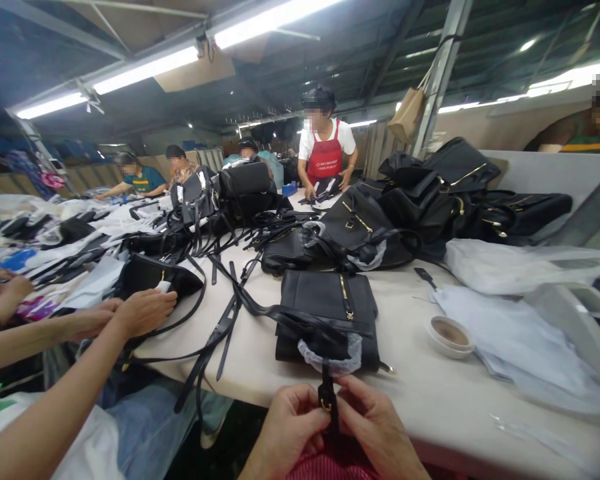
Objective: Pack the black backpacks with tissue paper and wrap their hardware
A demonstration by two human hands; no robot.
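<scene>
A black handbag (310, 293) lies on the table right in front of me, with a gold zipper (347, 293) on its upper face. Clear plastic film (353, 357) is wrapped around its curved handle. A narrow black strap (326, 377) with a small gold buckle comes down from the handle over the table's front edge. My left hand (295, 423) pinches this strap beside the buckle. From the other side, my right hand (373, 423) grips the same strap, thumb and fingers closed. The strap's lower part is hard to make out between my hands.
Black bags (370, 220) are piled behind, and loose straps (230, 300) lie to the left. A round tub (450, 335) and white sheets (510, 333) are on the right. At left, a co-worker's hands (145, 312) touch another bag. A person in a red apron (325, 157) stands opposite.
</scene>
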